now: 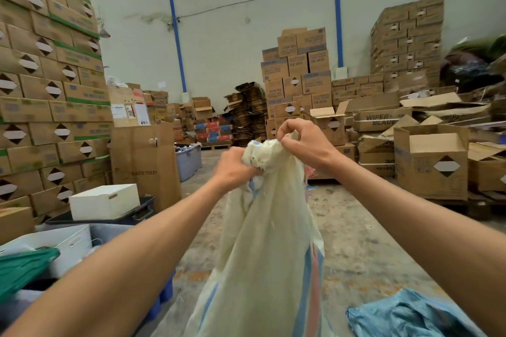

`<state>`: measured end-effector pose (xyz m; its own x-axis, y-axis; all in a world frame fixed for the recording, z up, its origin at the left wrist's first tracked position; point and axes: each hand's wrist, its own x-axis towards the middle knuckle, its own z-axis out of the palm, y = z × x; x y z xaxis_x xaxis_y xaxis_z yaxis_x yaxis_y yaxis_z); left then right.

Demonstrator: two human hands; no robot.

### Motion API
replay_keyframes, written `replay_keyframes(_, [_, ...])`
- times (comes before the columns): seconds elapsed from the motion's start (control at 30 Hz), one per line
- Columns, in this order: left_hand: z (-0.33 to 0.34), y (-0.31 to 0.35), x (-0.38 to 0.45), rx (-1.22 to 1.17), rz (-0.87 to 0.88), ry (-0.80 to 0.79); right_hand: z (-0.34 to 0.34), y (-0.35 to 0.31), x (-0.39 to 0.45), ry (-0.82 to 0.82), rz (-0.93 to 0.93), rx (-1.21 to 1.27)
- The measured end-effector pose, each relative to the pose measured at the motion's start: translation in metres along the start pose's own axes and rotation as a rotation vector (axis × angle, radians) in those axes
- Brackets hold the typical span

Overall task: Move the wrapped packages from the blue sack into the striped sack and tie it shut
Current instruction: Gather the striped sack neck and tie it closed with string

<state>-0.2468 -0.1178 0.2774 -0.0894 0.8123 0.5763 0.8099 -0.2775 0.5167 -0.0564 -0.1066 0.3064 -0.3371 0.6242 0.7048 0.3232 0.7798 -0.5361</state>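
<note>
The striped sack (262,241) stands upright in front of me, cream woven fabric with blue and pink stripes, its top gathered into a bunch. My left hand (235,167) grips the gathered neck from the left. My right hand (301,139) pinches the loose top edge of the sack just above and to the right. The blue sack (405,314) lies crumpled and flat on the floor at the lower right. No wrapped packages show; whatever the striped sack holds is hidden.
Tall stacks of cardboard boxes (49,85) rise on the left, with more cartons (432,161) at the right and back. A white box (104,201) on a black tray and grey bins (189,161) stand at the left. Bare concrete floor (356,241) stretches ahead.
</note>
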Motion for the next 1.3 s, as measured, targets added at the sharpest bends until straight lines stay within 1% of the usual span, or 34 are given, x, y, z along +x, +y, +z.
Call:
replay_keyframes(0.03, [-0.002, 0.003, 0.002, -0.11, -0.02, 0.052, -0.003, 0.003, 0.0, 0.034, -0.025, 0.034])
replay_keyframes(0.07, [-0.005, 0.008, 0.005, -0.23, -0.03, 0.068, -0.005, 0.004, -0.001, 0.057, -0.068, 0.05])
replay_keyframes(0.13, [-0.01, 0.018, 0.01, -0.404, -0.029, 0.013, -0.005, 0.005, 0.0, 0.067, -0.169, 0.046])
replay_keyframes(0.2, [-0.01, 0.025, 0.012, -0.503, -0.011, -0.07, -0.003, -0.005, 0.005, 0.094, -0.224, 0.151])
replay_keyframes(0.27, [-0.005, 0.027, 0.008, -0.548, -0.018, -0.156, 0.0, -0.015, 0.016, 0.167, -0.236, 0.291])
replay_keyframes(0.33, [0.003, 0.025, 0.003, -0.596, -0.066, -0.19, 0.004, -0.024, 0.026, 0.202, -0.233, 0.399])
replay_keyframes(0.43, [0.007, 0.026, -0.001, -0.652, -0.18, -0.167, 0.008, -0.034, 0.03, 0.135, -0.261, 0.391])
replay_keyframes(0.5, [0.006, 0.02, 0.006, -0.706, -0.243, -0.126, 0.004, -0.032, 0.032, 0.108, -0.23, 0.407])
replay_keyframes(0.53, [0.003, 0.016, 0.012, -0.765, -0.279, -0.073, 0.001, -0.027, 0.033, 0.132, -0.198, 0.396])
replay_keyframes(0.6, [-0.006, 0.007, 0.022, -0.914, -0.364, 0.042, -0.004, -0.015, 0.03, 0.24, -0.143, 0.3])
replay_keyframes(0.67, [-0.017, 0.003, 0.029, -0.999, -0.377, 0.135, 0.001, 0.005, 0.02, 0.335, -0.056, 0.183])
replay_keyframes(0.7, [-0.022, 0.005, 0.031, -1.004, -0.374, 0.17, 0.007, 0.015, 0.012, 0.326, 0.016, 0.155])
replay_keyframes(0.73, [-0.027, 0.006, 0.033, -0.993, -0.377, 0.211, 0.016, 0.026, 0.003, 0.281, 0.097, 0.146])
replay_keyframes(0.77, [-0.031, 0.007, 0.036, -0.985, -0.377, 0.246, 0.023, 0.039, -0.006, 0.206, 0.176, 0.134])
replay_keyframes(0.83, [-0.039, 0.004, 0.04, -0.918, -0.348, 0.304, 0.043, 0.061, -0.025, -0.03, 0.298, 0.081])
replay_keyframes(0.87, [-0.045, 0.003, 0.042, -0.811, -0.303, 0.303, 0.053, 0.068, -0.034, -0.15, 0.342, 0.093])
replay_keyframes(0.9, [-0.052, 0.002, 0.046, -0.676, -0.227, 0.267, 0.061, 0.068, -0.04, -0.233, 0.366, 0.172])
replay_keyframes(0.93, [-0.061, 0.003, 0.049, -0.536, -0.149, 0.207, 0.067, 0.068, -0.043, -0.262, 0.37, 0.296])
replay_keyframes(0.97, [-0.071, 0.006, 0.055, -0.404, -0.08, 0.126, 0.071, 0.064, -0.041, -0.245, 0.356, 0.424])
replay_keyframes(1.03, [-0.091, 0.013, 0.067, -0.12, 0.072, -0.03, 0.07, 0.054, -0.023, -0.123, 0.336, 0.594])
replay_keyframes(1.07, [-0.1, 0.018, 0.073, 0.037, 0.15, -0.087, 0.066, 0.048, -0.01, -0.063, 0.354, 0.685])
replay_keyframes(1.1, [-0.105, 0.023, 0.076, 0.149, 0.195, -0.125, 0.062, 0.04, 0.002, -0.022, 0.379, 0.788])
replay_keyframes(1.13, [-0.11, 0.027, 0.08, 0.183, 0.196, -0.164, 0.059, 0.033, 0.014, 0.016, 0.377, 0.892])
replay_keyframes(1.17, [-0.112, 0.032, 0.081, 0.143, 0.178, -0.204, 0.057, 0.029, 0.024, 0.057, 0.335, 0.95])
replay_keyframes(1.2, [-0.113, 0.034, 0.081, 0.06, 0.156, -0.224, 0.058, 0.026, 0.033, 0.079, 0.283, 0.937])
replay_keyframes(1.23, [-0.111, 0.036, 0.079, -0.038, 0.141, -0.224, 0.059, 0.023, 0.04, 0.066, 0.243, 0.876])
replay_keyframes(1.3, [-0.106, 0.035, 0.077, -0.21, 0.1, -0.199, 0.065, 0.021, 0.049, -0.057, 0.201, 0.777])
